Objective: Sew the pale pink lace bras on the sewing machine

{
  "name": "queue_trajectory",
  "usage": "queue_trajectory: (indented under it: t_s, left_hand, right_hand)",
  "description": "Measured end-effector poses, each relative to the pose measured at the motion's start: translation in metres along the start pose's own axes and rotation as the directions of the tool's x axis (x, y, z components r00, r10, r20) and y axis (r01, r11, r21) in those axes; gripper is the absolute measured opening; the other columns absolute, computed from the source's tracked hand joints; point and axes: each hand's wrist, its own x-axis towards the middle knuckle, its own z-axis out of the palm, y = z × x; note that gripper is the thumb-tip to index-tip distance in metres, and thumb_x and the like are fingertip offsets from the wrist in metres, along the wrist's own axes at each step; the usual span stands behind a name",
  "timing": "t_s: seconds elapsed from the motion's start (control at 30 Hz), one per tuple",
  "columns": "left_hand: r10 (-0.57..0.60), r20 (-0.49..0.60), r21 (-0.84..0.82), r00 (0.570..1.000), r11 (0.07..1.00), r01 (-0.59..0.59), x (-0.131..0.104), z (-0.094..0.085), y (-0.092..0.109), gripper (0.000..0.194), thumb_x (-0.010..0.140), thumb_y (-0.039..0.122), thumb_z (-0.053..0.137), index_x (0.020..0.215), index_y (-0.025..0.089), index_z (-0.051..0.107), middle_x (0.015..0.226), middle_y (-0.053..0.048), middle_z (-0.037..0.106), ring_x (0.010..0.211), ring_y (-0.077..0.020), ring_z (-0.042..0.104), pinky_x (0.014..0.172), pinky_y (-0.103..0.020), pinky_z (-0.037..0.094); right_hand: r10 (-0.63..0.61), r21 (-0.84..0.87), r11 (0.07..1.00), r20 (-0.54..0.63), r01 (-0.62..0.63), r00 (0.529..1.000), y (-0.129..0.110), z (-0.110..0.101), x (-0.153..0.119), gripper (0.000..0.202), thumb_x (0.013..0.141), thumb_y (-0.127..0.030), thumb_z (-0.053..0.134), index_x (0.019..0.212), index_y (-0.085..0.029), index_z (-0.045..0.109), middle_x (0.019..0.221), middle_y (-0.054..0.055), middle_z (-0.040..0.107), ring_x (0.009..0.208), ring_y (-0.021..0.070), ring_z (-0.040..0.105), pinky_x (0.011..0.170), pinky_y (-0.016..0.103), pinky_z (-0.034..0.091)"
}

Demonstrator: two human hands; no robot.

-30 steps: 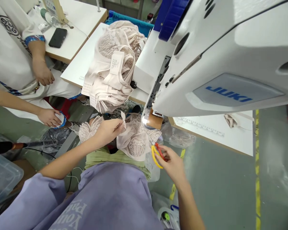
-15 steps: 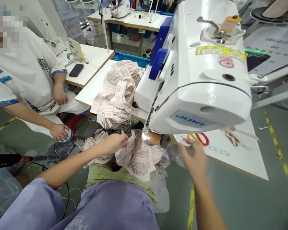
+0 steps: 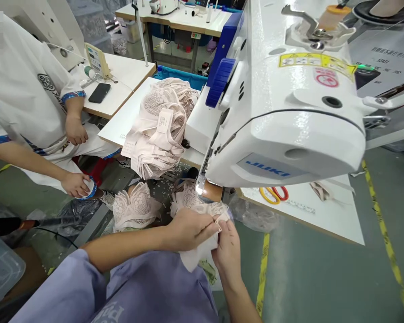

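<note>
A beige lace bra (image 3: pixel 197 256) lies across my lap, below the head of a white sewing machine (image 3: pixel 272 134). My left hand (image 3: pixel 188 229) pinches an edge of it between thumb and fingers. Close beside, my right hand (image 3: pixel 228 249) grips the same edge, fingertips nearly touching the left ones. Part of the bra is hidden behind my hands and the machine's round end. Another beige lace bra cup (image 3: pixel 134 207) rests to the left.
A stack of beige bras (image 3: pixel 161 130) lies on the table left of the machine. Scissors (image 3: pixel 274 194) with red and yellow handles lie on the white tabletop (image 3: pixel 333 220) at right. A seated co-worker (image 3: pixel 37 98) is at left, near a phone (image 3: pixel 100 93).
My right hand has come from beside the scissors to the bra in my lap. My left hand has moved right and down, and both now meet at its edge.
</note>
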Motion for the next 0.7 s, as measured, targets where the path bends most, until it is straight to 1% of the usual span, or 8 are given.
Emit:
queue_trajectory:
  t_s: [0.07,0.13,0.17,0.27,0.33,0.43,0.53,0.7]
  left_hand:
    - [-0.098,-0.045,-0.268,0.994,0.96,0.083,0.005,0.002,0.008,0.043,0.103,0.039,0.032,0.065,0.019,0.038,0.06,0.003,0.047,0.055,-0.0105,0.044,0.052,-0.023,0.031]
    - [-0.195,-0.085,-0.437,0.977,0.889,0.139,0.007,0.003,0.01,0.046,0.103,0.043,0.035,0.064,0.019,0.039,0.06,0.003,0.045,0.054,-0.0093,0.042,0.05,-0.021,0.031]
    - [-0.233,-0.117,-0.458,0.965,0.875,0.156,0.007,0.002,0.009,0.045,0.102,0.045,0.039,0.066,0.018,0.044,0.059,0.004,0.045,0.054,-0.0092,0.042,0.049,-0.021,0.031]
    - [-0.229,-0.27,-0.275,0.935,0.949,0.153,0.008,-0.003,-0.002,0.028,0.097,0.041,0.053,0.093,0.016,0.063,0.06,0.005,0.053,0.053,-0.01,0.047,0.052,-0.021,0.034]
    - [-0.093,-0.355,-0.02,0.93,0.996,0.092,0.01,-0.006,-0.011,0.024,0.097,0.034,0.055,0.111,0.017,0.066,0.064,0.003,0.06,0.056,-0.0112,0.052,0.056,-0.022,0.035]
    - [0.109,-0.357,0.284,0.928,0.959,-0.003,0.013,-0.01,-0.019,0.026,0.101,0.028,0.049,0.11,0.02,0.071,0.064,0.0,0.064,0.057,-0.0132,0.055,0.057,-0.025,0.034]
    - [0.137,-0.344,0.406,0.929,0.914,0.016,0.018,-0.013,-0.021,0.029,0.101,0.029,0.047,0.113,0.02,0.073,0.061,0.0,0.066,0.054,-0.0143,0.056,0.054,-0.027,0.03]
    - [0.137,-0.353,0.469,0.926,0.882,0.049,0.027,-0.019,-0.021,0.032,0.101,0.031,0.046,0.115,0.021,0.073,0.06,-0.001,0.068,0.052,-0.014,0.057,0.052,-0.028,0.027]
  right_hand:
    - [-0.073,-0.091,0.994,-0.12,0.062,0.99,-0.018,0.0,0.004,0.024,0.091,-0.047,0.062,0.094,-0.023,0.067,0.083,0.003,0.07,0.07,0.0192,0.065,0.058,0.03,0.053]
    - [-0.17,-0.214,0.967,-0.127,0.14,0.977,-0.036,0.001,0.014,0.023,0.087,-0.044,0.067,0.091,-0.021,0.065,0.075,0.001,0.066,0.066,0.0158,0.061,0.058,0.027,0.049]
    - [-0.205,-0.254,0.952,-0.106,0.173,0.973,-0.044,0.002,0.022,0.023,0.086,-0.043,0.068,0.09,-0.021,0.063,0.071,-0.001,0.063,0.063,0.014,0.058,0.056,0.025,0.047]
    - [-0.253,-0.305,0.923,-0.027,0.233,0.967,-0.056,0.0,0.052,0.02,0.088,-0.041,0.065,0.092,-0.022,0.06,0.064,-0.006,0.052,0.056,0.0102,0.048,0.053,0.022,0.039]
    - [-0.254,-0.338,0.908,0.026,0.248,0.967,-0.058,-0.003,0.074,0.019,0.089,-0.04,0.062,0.096,-0.022,0.059,0.061,-0.008,0.046,0.053,0.0099,0.042,0.052,0.022,0.035]
    - [-0.248,-0.396,0.877,0.109,0.271,0.963,-0.058,-0.007,0.099,0.019,0.087,-0.039,0.059,0.096,-0.022,0.058,0.06,-0.007,0.046,0.054,0.0115,0.042,0.053,0.024,0.035]
    - [-0.292,-0.467,0.824,0.135,0.321,0.947,-0.061,-0.008,0.116,0.015,0.083,-0.036,0.058,0.086,-0.021,0.057,0.067,-0.003,0.058,0.062,0.0142,0.05,0.06,0.026,0.041]
    - [-0.335,-0.573,0.716,0.219,0.399,0.916,-0.066,-0.007,0.134,0.014,0.077,-0.033,0.055,0.072,-0.021,0.059,0.07,0.002,0.066,0.071,0.0205,0.059,0.071,0.033,0.049]
